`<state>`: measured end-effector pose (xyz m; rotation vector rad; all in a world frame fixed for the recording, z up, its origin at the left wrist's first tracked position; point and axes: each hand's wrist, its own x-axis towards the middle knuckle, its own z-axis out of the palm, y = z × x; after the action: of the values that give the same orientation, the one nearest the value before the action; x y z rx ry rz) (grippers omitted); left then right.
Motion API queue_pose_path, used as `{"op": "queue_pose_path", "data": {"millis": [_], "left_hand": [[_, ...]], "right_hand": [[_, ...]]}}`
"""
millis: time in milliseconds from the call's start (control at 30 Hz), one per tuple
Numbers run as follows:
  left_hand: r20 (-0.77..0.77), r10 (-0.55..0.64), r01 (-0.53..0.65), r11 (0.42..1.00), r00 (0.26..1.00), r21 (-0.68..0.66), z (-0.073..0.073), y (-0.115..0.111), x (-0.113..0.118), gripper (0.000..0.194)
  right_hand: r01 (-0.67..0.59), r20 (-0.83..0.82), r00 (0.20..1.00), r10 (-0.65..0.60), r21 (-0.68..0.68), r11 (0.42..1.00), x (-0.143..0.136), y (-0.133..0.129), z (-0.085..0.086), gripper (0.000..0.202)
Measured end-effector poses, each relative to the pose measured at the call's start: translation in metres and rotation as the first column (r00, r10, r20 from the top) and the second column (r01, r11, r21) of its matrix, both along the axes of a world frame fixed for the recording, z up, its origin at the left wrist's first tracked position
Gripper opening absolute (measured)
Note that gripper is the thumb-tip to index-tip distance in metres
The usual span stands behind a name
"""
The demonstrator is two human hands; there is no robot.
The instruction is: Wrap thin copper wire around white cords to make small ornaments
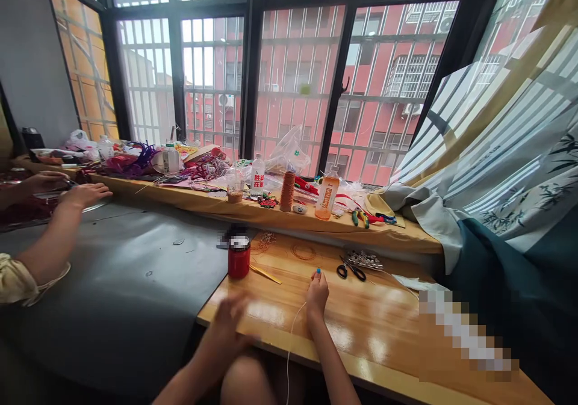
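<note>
While L fingers (235, 309) blur, can't tell, R fingers (319, 279) pinch blue bit (318, 271), cord (288, 360) hanging near-vert.

My remote camera gives me daylight through wide black-framed windows (251, 80), with metal bars (379, 99) and a pink building (280, 44) beyond. A grey wall (27, 38) stands at left, a curtain (537, 164) at right; the glossy wooden table (374, 318) reflects the light.

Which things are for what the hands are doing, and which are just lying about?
Seem in use:
small blue thing, in the right hand
white cord, hanging by that hand

Probably just lying about:
scissors
pliers
red tub
orange bottle
</note>
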<state>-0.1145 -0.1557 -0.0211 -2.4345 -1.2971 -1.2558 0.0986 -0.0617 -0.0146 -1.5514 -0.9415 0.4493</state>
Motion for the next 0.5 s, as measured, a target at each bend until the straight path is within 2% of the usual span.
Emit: {"op": "queue_pose_path", "data": {"millis": [33,67,100,167,233,300,367,433,500], "left_hand": [[0.146,0.178,-0.186,0.982,0.973,0.045,0.007,0.021,-0.009,0.059],[0.257,0.315,-0.33,0.944,0.913,0.016,0.013,0.041,-0.016,0.072],[0.311,0.387,-0.392,0.919,0.868,-0.049,0.017,0.06,-0.022,0.082],[0.311,0.415,-0.352,0.905,0.855,-0.238,0.017,0.091,-0.026,0.093],[0.317,0.389,-0.244,0.878,0.865,-0.412,0.011,0.107,-0.024,0.095],[0.31,0.382,-0.195,0.846,0.871,-0.496,0.006,0.111,-0.023,0.092],[0.305,0.424,-0.256,0.848,0.853,-0.463,0.004,0.104,-0.023,0.09],[0.334,0.495,-0.398,0.86,0.802,-0.319,0.002,0.088,-0.02,0.088],[0.378,0.516,-0.517,0.849,0.769,-0.108,0.0,0.065,-0.01,0.072]], "right_hand": [[-0.005,-0.003,1.0,0.005,0.0,1.0,0.0,0.0,0.0,0.029],[-0.009,-0.007,1.0,0.009,0.0,1.0,-0.001,0.001,0.0,0.028],[-0.011,-0.01,1.0,0.011,0.0,1.0,-0.001,0.001,-0.001,0.028],[-0.014,-0.014,1.0,0.014,-0.003,1.0,-0.001,0.002,-0.001,0.027],[-0.018,-0.007,1.0,0.017,-0.008,1.0,-0.001,0.003,-0.001,0.026],[-0.021,0.011,1.0,0.021,-0.016,1.0,0.0,0.003,-0.002,0.025],[-0.029,0.025,0.999,0.03,-0.024,0.999,0.0,0.004,-0.003,0.025],[-0.059,0.001,0.998,0.059,-0.017,0.998,-0.001,0.005,-0.004,0.025],[-0.142,-0.068,0.987,0.144,0.03,0.989,0.0,0.006,-0.003,0.026]]}}
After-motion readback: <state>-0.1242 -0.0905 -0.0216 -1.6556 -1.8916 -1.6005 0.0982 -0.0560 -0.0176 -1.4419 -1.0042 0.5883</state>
